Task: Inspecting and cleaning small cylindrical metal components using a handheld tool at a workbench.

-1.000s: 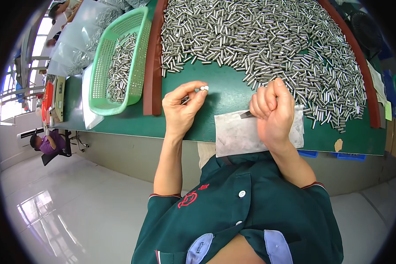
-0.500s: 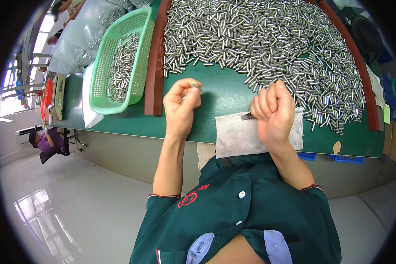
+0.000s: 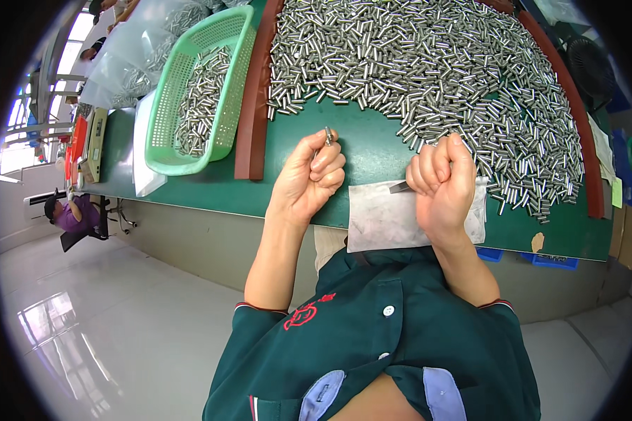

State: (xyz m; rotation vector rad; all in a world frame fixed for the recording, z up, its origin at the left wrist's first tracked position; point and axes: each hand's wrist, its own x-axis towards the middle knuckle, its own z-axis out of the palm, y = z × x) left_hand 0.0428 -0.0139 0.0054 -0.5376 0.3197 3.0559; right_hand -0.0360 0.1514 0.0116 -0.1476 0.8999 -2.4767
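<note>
Green tabletop (image 3: 361, 133) lies beneath the pinch; left hand (image 3: 307, 175) holds a metal pin (image 3: 328, 136), which slackening could drop; right hand (image 3: 442, 186) clenches a dark flat tool (image 3: 399, 187)

Red stitched emblem (image 3: 300, 317) on dark green shirt (image 3: 449, 337), too unclear to read, no legible text
</note>
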